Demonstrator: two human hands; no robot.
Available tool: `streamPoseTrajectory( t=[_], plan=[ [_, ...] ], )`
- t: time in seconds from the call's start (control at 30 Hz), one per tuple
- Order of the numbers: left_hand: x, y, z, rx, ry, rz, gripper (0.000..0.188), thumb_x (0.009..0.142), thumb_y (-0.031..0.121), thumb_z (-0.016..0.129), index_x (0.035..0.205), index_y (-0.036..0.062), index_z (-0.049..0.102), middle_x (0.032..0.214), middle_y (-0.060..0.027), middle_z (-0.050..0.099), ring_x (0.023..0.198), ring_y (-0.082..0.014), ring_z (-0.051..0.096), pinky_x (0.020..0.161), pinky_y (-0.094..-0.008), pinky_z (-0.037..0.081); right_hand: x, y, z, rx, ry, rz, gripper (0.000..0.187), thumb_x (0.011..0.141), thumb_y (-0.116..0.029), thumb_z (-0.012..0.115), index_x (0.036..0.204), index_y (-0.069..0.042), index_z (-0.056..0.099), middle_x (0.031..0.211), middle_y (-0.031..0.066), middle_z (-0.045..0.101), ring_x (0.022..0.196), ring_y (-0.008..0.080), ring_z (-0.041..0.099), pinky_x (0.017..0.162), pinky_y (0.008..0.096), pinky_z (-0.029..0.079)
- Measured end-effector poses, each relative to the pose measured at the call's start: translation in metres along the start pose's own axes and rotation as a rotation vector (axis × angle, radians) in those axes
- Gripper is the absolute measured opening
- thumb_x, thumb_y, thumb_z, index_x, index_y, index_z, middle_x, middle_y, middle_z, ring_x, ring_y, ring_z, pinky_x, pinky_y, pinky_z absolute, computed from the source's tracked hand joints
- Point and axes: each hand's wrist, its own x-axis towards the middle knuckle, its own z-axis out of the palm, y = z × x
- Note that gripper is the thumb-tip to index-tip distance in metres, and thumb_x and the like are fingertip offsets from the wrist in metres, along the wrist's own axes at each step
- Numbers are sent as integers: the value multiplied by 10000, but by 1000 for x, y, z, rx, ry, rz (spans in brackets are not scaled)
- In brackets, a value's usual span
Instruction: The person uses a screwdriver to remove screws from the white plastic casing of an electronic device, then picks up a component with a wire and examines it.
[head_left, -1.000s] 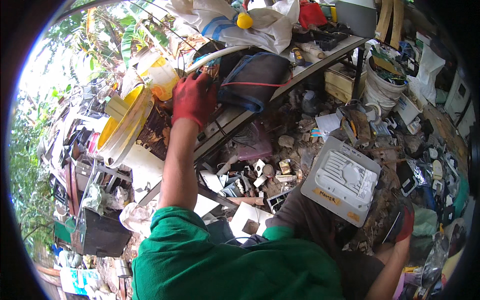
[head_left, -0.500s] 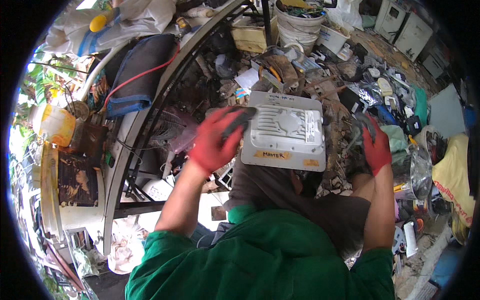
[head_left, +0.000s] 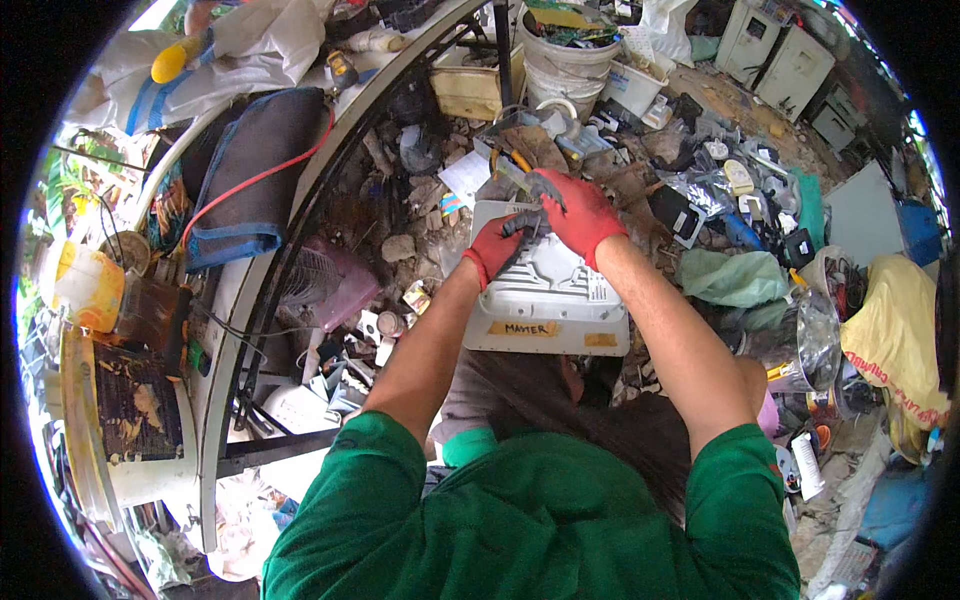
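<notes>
A pale grey metal panel with a raised, ribbed housing (head_left: 535,305) and strips of tan tape lies in front of my knees. Over its far half both my hands meet, in red gloves with dark palms and fingertips. My left hand (head_left: 500,247) is closed, its fingertips bunched near the panel's middle. My right hand (head_left: 582,215) is curled just beyond and to the right, fingers closed. Something thin and dark shows between the fingertips, too small to name. What either hand grips is hidden.
A metal-edged bench (head_left: 285,235) with a dark padded cloth (head_left: 245,180) runs along the left. White buckets (head_left: 565,70) stand at the far side. Scattered scrap and electronics cover the ground to the right, near a yellow sack (head_left: 885,325) and a clear plastic container (head_left: 800,350).
My hands, apart on either side of the panel before, have come together over its far half. The right hand moved left and away from me. The view has shifted slightly.
</notes>
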Motion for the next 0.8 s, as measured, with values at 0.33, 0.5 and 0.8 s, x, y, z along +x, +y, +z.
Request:
streamPoseTrajectory(
  t=[0.33, 0.5, 0.8],
  plan=[
    [-5, -9, 10, 206, 81, 35, 301, 941, 94, 551, 1232, 29, 587, 997, -63, 685, 906, -121, 582, 849, -281, 470, 5, 21, 9, 22, -43, -36, 399, 859, -113, 563, 1258, -111, 563, 1120, 212, 632, 1003, 401, 608, 854, 458, 503],
    [0, -10, 10, 169, 75, 74, 302, 942, 115, 550, 1228, 24, 586, 999, -88, 688, 897, -136, 587, 854, -293, 471, 7, 24, 11, 13, -33, -50, 390, 858, -118, 565, 1248, -106, 569, 1129, 208, 629, 1007, 408, 603, 856, 459, 501],
    [0, -4, 13, 276, 94, 48, 337, 912, 127, 571, 1236, 34, 588, 1041, -212, 679, 958, -288, 663, 849, -342, 496, 10, 18, 1, -120, -145, -7, 406, 892, -157, 549, 1291, -89, 516, 1099, 226, 635, 1015, 422, 593, 874, 460, 489]
  ],
)
